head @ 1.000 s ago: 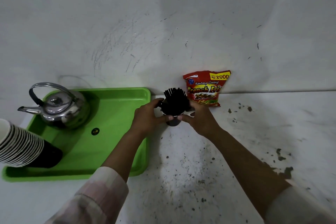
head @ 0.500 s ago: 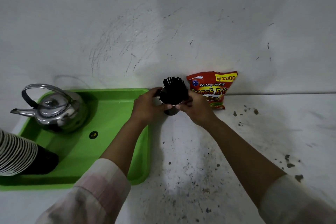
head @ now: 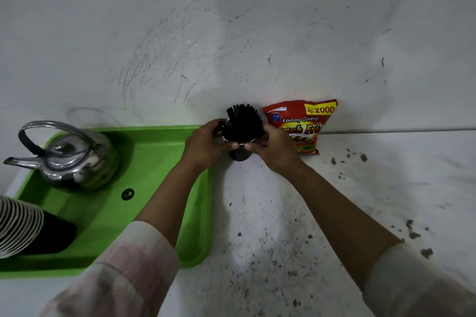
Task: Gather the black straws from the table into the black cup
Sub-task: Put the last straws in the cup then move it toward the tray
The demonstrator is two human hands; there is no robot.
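Note:
A bundle of black straws (head: 243, 122) stands upright in the black cup (head: 239, 154), which rests on the white table near the back wall. My left hand (head: 204, 144) wraps the cup's left side at the rim. My right hand (head: 274, 150) holds the right side, thumb tip close to the left thumb at the front of the rim. The straw tops fan out above both hands. Only the cup's lower part and a bit of its white inner rim show between the thumbs.
A green tray (head: 164, 188) lies to the left, holding a steel kettle (head: 69, 157) and a tilted stack of black paper cups (head: 28, 226). A red snack bag (head: 302, 125) leans on the wall just right of the cup. Dark specks dot the table (head: 360, 201).
Both hands and the cup of straws have shifted slightly toward the wall. The grip on the cup looks the same.

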